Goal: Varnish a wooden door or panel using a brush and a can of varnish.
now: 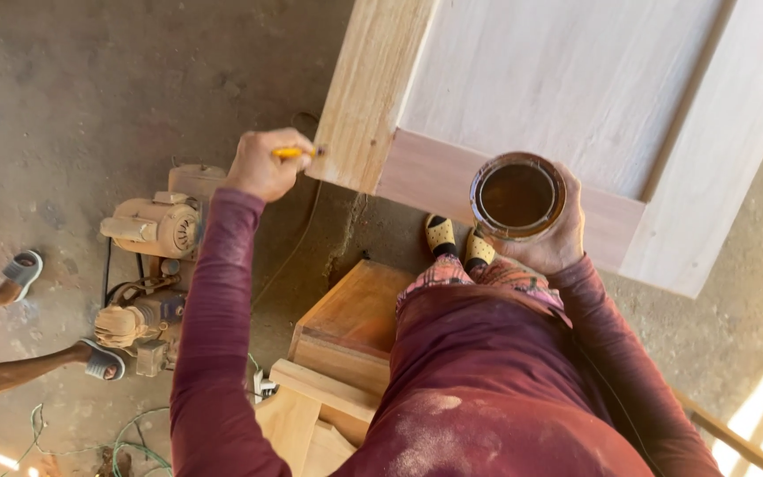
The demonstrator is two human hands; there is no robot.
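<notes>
The large pale wooden panelled door (pixel 567 97) lay flat and served as reference. Below its near corner stood a brown wooden box (pixel 352 322); dust-coated motorised tools (pixel 156 225) sat on the ground to the door's left. At the door's lower rail the right hand (pixel 551 234) was wrapped around a round glass jar of brown liquid (pixel 517 195). At the door's left corner the left hand (pixel 267 166) was closed in a fist on a thin yellow-handled brush (pixel 293 152), tip touching the edge. In judgement, good work required light strokes along the grain, jar kept level
</notes>
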